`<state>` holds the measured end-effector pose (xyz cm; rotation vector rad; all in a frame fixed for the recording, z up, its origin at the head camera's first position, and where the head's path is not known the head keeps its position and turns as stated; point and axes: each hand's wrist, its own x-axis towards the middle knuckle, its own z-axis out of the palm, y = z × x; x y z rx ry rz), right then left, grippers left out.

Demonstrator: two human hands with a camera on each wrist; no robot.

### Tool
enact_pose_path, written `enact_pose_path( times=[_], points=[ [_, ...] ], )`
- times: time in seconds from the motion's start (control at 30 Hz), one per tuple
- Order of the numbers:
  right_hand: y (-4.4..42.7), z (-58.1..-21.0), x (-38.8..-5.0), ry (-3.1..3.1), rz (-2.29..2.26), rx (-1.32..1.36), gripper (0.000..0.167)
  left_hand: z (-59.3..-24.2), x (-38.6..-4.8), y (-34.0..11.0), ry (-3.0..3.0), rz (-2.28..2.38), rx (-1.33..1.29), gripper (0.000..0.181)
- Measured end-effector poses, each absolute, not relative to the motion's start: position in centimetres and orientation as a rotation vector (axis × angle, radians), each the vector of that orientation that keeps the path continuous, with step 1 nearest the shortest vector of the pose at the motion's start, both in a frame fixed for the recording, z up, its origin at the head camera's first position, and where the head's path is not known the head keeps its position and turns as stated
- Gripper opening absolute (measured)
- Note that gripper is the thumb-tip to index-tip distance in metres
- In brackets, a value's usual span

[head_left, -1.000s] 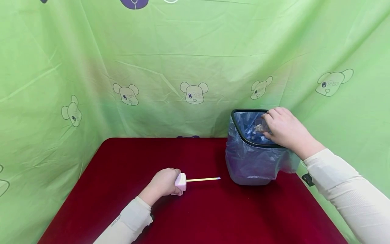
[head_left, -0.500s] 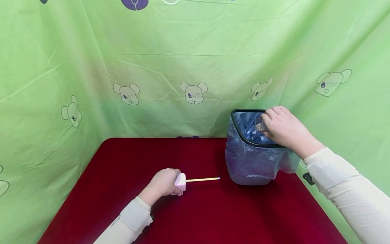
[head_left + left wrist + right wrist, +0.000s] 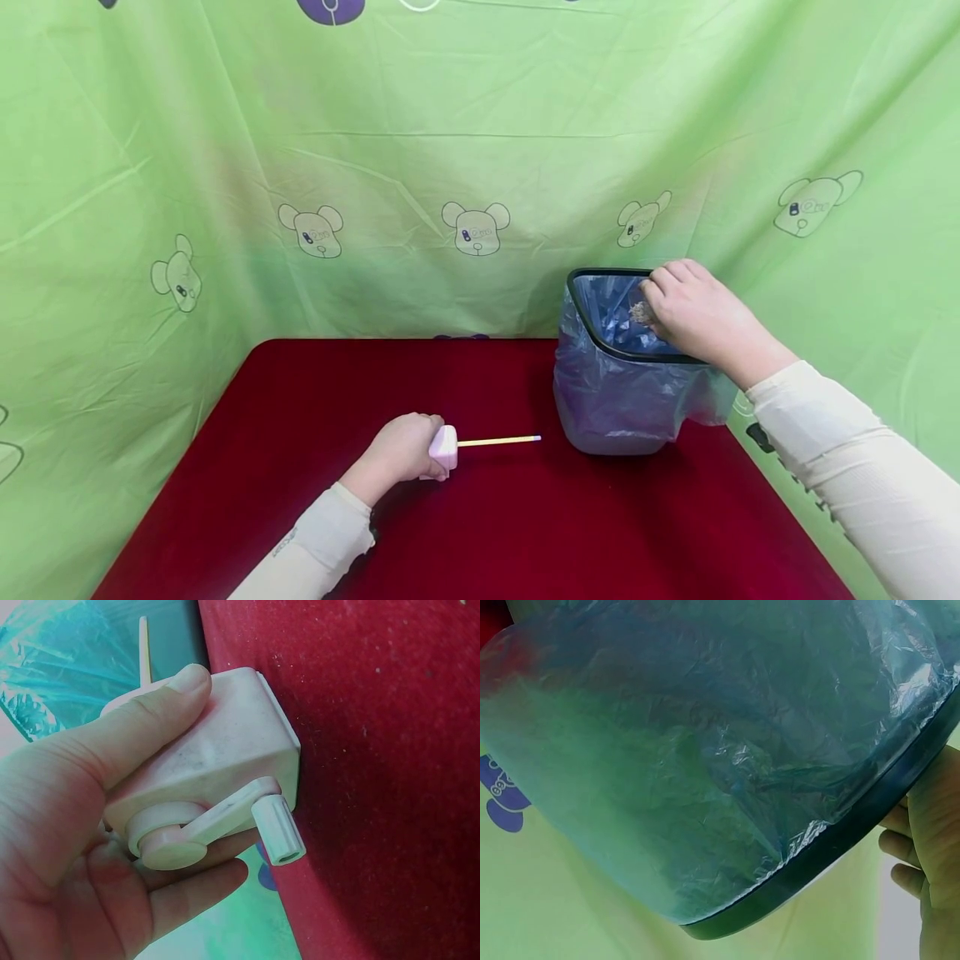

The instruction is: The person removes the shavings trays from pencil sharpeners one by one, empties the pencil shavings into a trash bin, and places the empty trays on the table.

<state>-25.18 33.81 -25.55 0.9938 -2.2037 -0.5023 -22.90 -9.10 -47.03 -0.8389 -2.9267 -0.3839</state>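
Note:
My left hand grips a pale pink pencil sharpener low over the red table, thumb on one broad face. Its crank handle faces the left wrist camera. From the sharpener's other end a yellow pencil sticks out to the right. My right hand is over the mouth of the bin, pinching a small clear shavings tray. Pencil shavings show beside the fingertips; most of the tray is hidden behind the hand. In the right wrist view the bin's wall and rim cover the fingertips.
A bluish plastic liner is folded over the bin's black rim, at the right rear of the red table. Green printed cloth hangs behind the table and along both sides.
My right hand has turned slightly over the bin, and the clear tray has tipped so that less of it shows. The left hand, sharpener and pencil stay practically still.

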Motion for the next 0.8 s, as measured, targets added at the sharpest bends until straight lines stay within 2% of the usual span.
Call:
enact_pose_path(
  times=[0.5, 0.63, 0.8],
  points=[
    [33.93, -25.4, -25.23, -2.144, -0.536, 1.022, 0.027, -46.91, -22.91, -9.11, -2.917, -0.385, -0.848, 0.059],
    [34.01, -25.37, -25.22, -2.145, -0.558, 1.026, 0.026, -46.95, -22.93, -9.13, -2.914, -0.383, -0.851, 0.057],
    [34.02, -25.35, -25.15, -2.148, -0.577, 1.038, 0.021, -47.07, -22.92, -9.11, -2.92, -0.376, -0.84, 0.062]
  ],
)
